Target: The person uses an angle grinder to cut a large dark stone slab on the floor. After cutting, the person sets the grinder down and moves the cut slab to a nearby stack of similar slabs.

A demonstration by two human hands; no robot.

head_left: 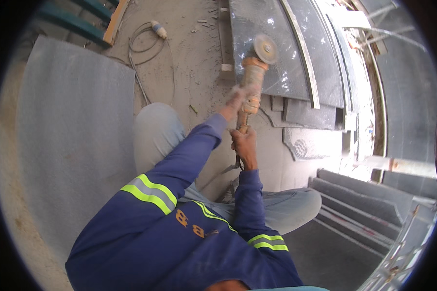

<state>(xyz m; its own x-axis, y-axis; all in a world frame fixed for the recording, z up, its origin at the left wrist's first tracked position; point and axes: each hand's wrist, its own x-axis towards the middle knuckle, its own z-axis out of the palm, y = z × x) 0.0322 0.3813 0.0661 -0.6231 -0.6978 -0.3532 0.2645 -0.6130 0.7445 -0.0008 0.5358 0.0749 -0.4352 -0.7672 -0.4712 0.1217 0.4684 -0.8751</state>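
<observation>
An orange, dust-covered angle grinder [253, 80] reaches away from me, its round cutting disc [265, 48] at the far end over a dark grey stone slab [286, 72]. Whether the disc touches the slab I cannot tell. My left hand [237, 100], somewhat blurred, is closed against the left side of the grinder's body; some of its fingers are hidden. Nearer to me, my right hand [246, 145] wraps round the grinder's rear handle. A cord hangs below that hand. A long pale strip [301, 53] lies across the slab to the right of the disc.
A large grey slab [77, 140] lies to my left. A coiled cable [131, 48] with a plug connector [158, 29] is on the dusty floor ahead. Several slabs [359, 203] lean at my right, near a metal frame [398, 257]. Teal beams [73, 24] stand at the far left.
</observation>
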